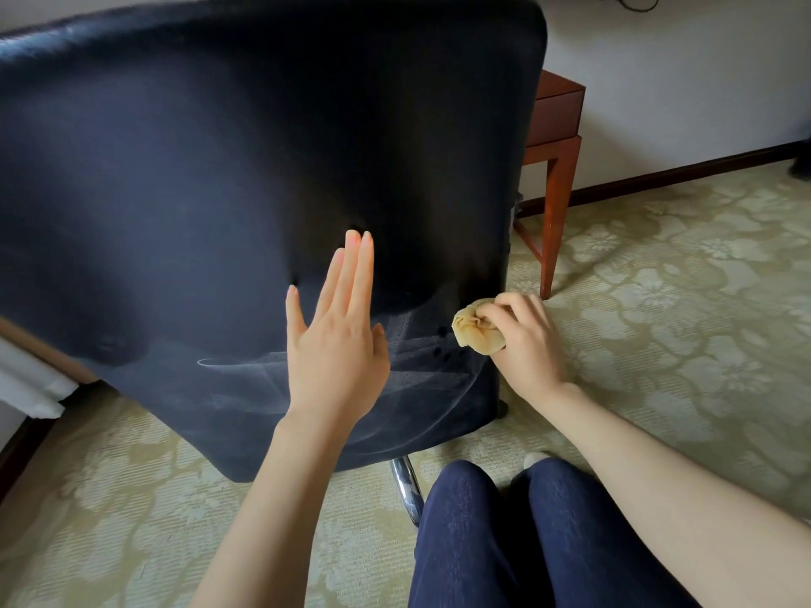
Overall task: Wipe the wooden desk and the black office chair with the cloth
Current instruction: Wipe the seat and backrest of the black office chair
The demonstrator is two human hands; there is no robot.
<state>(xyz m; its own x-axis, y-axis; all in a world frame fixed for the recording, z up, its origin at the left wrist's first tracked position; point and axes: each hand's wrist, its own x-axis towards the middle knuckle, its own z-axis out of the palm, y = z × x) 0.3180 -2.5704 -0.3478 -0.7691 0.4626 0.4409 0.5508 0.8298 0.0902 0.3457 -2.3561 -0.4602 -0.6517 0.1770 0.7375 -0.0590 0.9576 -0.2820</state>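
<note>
2 bare hands meet the back of the black office chair (263, 147), whose broad dark backrest fills the upper left of the head view. The person's left grip (335, 344) is open, with fingers straight and close together and the palm laid flat against the lower part of the backrest. The right grip (531, 344) is closed around a bunched yellow cloth (476, 329) and holds it against the chair's lower right edge. Pale streaks (263, 366) swirl over the dark fabric below and between the 2 hands.

Beneath the backrest 1 chrome leg (408, 489) of the chair shows, just beside the person's knees in dark blue trousers (482, 541). The toe of a light sock (537, 458) peeks out between the right knee and the right forearm.

Behind the chair at right stands the reddish-brown wooden counter (557, 107), partly hidden by the backrest. It is set against a white wall, with a drawer front and a tapered leg showing, and is apart from both hands. A pale green floral carpet (658, 300) covers the floor, and a dark skirting board (680, 168) runs along the wall.
</note>
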